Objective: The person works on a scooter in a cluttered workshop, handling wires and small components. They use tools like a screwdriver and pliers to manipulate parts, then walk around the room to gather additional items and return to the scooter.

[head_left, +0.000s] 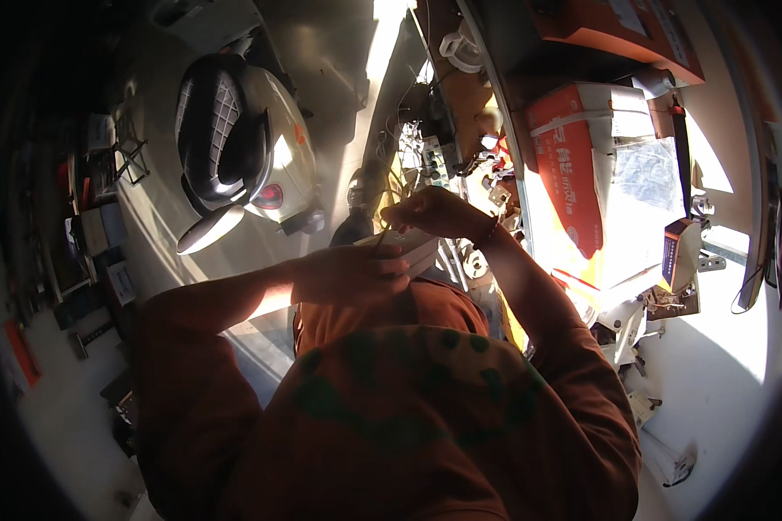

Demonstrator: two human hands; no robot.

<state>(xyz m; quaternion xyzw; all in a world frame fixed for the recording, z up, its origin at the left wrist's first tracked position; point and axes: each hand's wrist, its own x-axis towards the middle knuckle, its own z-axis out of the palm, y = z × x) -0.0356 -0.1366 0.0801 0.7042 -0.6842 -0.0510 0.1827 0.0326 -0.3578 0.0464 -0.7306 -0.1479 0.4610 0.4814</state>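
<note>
Sunlit floor (150,252), cluttered surroundings, handwork at centre.
At left, scooter (288,178) with black quilted seat (222,126); then left hand (347,276), fingers curved, impossible to tell if gripping anything; thin stick (381,240) slanting beside those fingers; pale boxy piece (421,254) just right of it; right hand (439,214), grip pinched on the stick's upper end; farther right, red-and-white carton (573,182) beside a small dark box (679,253).
</note>
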